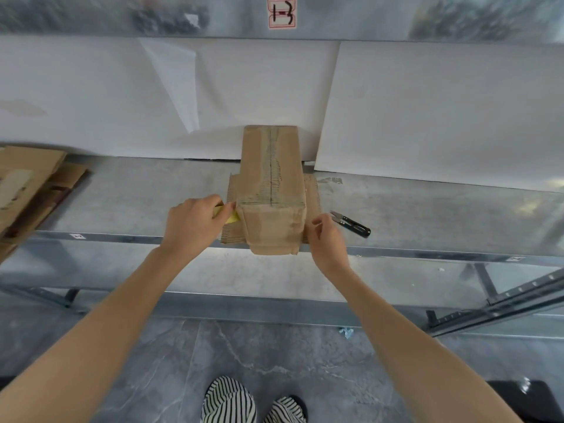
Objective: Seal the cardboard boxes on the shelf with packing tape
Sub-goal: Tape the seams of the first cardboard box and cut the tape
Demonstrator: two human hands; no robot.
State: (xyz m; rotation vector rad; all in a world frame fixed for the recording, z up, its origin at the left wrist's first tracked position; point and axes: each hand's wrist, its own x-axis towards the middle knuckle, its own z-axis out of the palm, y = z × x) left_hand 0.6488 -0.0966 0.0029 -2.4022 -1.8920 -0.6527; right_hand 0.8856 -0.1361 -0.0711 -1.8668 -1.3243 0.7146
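Two hands meet at the near end of the box [271, 184] on the shelf [137, 203]. The left hand [192, 222] grips a yellow roll [232, 217], likely tape. The right hand [328, 239] curls its fingers by the box's side; holding what, nobody can tell. Taping seems underway. Next comes cutting with the scissors [351, 223] beyond.

a red-bordered white label [281, 12] at twelve o'clock on the upper shelf beam [381, 16] reads "1-3" in black handwriting, while the small tags [77, 236] on the shelf edge [128, 238] stay illegible.
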